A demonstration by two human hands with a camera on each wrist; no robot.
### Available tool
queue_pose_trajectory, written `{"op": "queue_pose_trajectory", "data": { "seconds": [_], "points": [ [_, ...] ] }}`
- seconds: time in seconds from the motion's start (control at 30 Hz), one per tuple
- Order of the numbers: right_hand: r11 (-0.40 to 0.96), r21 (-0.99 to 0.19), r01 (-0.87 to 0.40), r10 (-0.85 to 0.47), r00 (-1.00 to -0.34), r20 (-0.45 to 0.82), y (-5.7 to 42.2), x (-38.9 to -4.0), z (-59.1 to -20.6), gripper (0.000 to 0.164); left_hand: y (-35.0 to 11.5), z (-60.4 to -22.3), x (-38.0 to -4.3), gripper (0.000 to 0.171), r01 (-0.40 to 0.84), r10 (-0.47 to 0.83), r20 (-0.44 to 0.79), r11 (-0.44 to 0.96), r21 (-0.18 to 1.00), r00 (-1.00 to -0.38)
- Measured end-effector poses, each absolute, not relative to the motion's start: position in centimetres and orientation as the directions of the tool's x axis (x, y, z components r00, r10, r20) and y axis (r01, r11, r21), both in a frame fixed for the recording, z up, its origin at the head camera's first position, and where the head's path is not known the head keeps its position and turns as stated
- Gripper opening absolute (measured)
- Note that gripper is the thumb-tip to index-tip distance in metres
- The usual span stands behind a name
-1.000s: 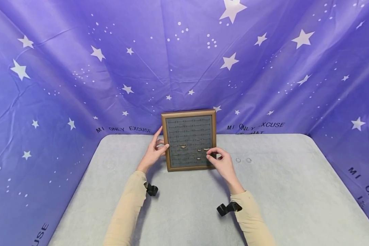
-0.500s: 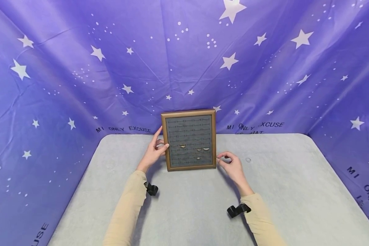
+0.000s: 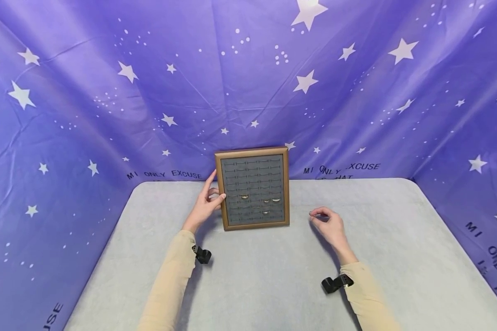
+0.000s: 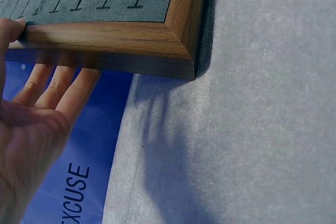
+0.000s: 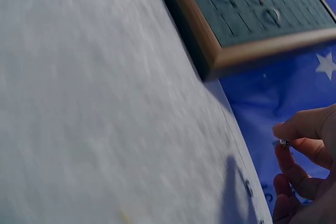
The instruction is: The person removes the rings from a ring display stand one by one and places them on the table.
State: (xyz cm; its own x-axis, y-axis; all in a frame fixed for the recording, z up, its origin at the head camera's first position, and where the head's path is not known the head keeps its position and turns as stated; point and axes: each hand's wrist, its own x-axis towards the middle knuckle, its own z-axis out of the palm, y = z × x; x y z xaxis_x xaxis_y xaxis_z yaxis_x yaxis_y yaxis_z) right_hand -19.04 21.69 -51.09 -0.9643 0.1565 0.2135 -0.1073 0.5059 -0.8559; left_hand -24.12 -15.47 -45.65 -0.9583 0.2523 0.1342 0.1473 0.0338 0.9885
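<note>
A wooden-framed ring display tray point(image 3: 254, 181) with a dark slotted pad stands tilted up at the back of the table. My left hand point(image 3: 204, 209) grips its left side; in the left wrist view the thumb is on the front edge and the fingers are point(image 4: 58, 87) against the outer side. Several rings sit in the slots, among them a gold one point(image 3: 244, 196) and a silvery one point(image 3: 276, 200). To the right of the tray, my right hand point(image 3: 329, 226) pinches a small silvery ring point(image 5: 284, 143) between thumb and finger, apart from the tray.
On the grey table point(image 3: 265, 276), a loose ring point(image 5: 249, 187) lies near the back edge, seen in the right wrist view. A purple star-printed curtain point(image 3: 182, 92) hangs close behind and at both sides.
My right hand has moved from the tray's lower right to the right, over the table, now covering the spot where two loose rings showed. The left hand keeps its grip on the tray.
</note>
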Motion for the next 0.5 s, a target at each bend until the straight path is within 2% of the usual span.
{"op": "queue_pose_trajectory", "data": {
  "seconds": [0.5],
  "points": [
    [0.58,-0.813,-0.042,0.198,-0.962,0.19,26.2,-18.9,-50.0,0.01,-15.5,-45.8,-24.3,0.079,0.164,0.255,0.151,0.033,0.986,-0.955]
  ]
}}
